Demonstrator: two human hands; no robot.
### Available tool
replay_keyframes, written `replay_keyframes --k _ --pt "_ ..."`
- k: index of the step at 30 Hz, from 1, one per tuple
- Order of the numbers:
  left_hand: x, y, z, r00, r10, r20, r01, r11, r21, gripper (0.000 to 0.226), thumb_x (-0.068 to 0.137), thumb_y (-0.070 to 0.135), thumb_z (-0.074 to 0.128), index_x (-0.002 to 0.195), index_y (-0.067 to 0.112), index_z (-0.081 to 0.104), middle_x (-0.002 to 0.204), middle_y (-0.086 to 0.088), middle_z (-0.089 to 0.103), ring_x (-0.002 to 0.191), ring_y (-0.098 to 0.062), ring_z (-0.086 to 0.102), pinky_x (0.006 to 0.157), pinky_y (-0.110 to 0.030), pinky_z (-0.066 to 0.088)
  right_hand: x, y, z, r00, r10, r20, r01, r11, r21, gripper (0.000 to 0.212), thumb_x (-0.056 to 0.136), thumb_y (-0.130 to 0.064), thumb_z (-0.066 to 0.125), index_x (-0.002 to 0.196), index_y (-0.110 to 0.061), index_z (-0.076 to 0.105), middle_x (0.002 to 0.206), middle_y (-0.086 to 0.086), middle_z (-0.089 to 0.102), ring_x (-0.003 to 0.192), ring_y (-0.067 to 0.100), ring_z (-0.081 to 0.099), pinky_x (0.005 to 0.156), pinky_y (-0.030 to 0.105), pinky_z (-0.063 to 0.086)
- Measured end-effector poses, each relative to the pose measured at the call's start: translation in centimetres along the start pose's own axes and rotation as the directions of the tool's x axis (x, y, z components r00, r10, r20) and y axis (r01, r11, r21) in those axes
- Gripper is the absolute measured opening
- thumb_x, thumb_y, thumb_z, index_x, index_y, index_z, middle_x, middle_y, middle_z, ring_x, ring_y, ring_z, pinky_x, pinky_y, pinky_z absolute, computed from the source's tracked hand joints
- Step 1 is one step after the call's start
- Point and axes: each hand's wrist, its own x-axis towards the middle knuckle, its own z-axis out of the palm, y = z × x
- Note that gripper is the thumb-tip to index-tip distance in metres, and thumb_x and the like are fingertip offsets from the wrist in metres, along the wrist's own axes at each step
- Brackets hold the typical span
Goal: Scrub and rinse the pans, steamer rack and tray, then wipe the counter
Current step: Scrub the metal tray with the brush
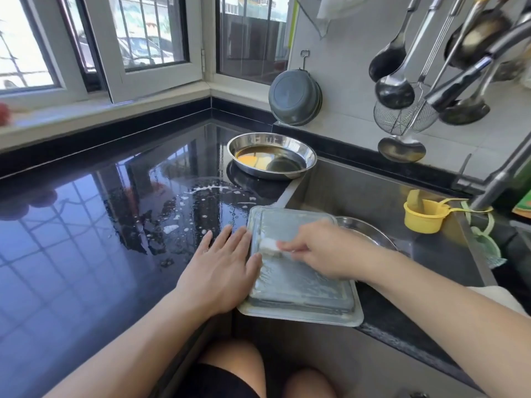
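Tray (pixel 298 285): upside down across the near left corner of the sink (pixel 373 196), partly on the counter (pixel 86 225), so its soapy underside faces up for scrubbing.
Left hand (pixel 227 262): fingers straight and spread flat, pressing against the tray's left edge, apparently to stop it sliding.
Sponge (pixel 270 246): small and white, on the tray's base.
Right hand (pixel 324 248): fingers curled, pinching the sponge (blurred, likely mid-stroke).
Round pan (pixel 271 155): on the counter behind, oily residue inside, seemingly unwashed.
Second pan (pixel 365 228): in the sink, mostly hidden by the right hand.
Counter: wet, flecked with suds, to be wiped last.
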Motion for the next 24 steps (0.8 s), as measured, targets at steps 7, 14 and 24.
replay_keyframes --k 7,14,24 --pt "0.0 -0.1 0.2 1.0 -0.002 0.0 0.002 1.0 -0.006 0.081 0.091 0.057 -0.007 0.163 0.024 0.011 0.171 0.008 0.007 0.158 -0.017 -0.002 0.128 -0.046 0.002 -2.9 1.8 0.7 0.996 0.072 -0.057 -0.074 0.997 -0.035 0.034 0.106 -0.04 0.043 0.137 -0.054 0.053 0.094 -0.007 0.058 0.084 0.021 0.06 0.072 0.037 0.05" --pt "0.1 0.0 0.3 1.0 -0.014 0.012 0.014 1.0 -0.007 0.064 0.105 0.05 0.008 0.163 0.024 0.01 0.172 0.007 0.006 0.158 -0.017 -0.002 0.128 -0.047 0.002 -6.6 3.5 2.0 0.982 0.125 -0.143 -0.124 0.992 0.019 0.036 0.103 -0.051 0.039 0.136 -0.051 0.056 0.082 -0.01 0.05 0.084 0.02 0.056 0.078 0.037 0.049" --pt "0.0 0.4 0.0 1.0 -0.017 -0.006 0.017 1.0 -0.009 0.067 0.101 0.051 0.004 0.161 0.025 0.017 0.17 0.007 0.013 0.158 -0.018 0.004 0.127 -0.047 0.006 -11.4 1.7 4.1 0.981 0.017 -0.192 -0.015 1.0 0.012 0.032 0.105 -0.05 0.04 0.133 -0.053 0.055 0.087 -0.007 0.05 0.081 0.014 0.053 0.07 0.035 0.046"
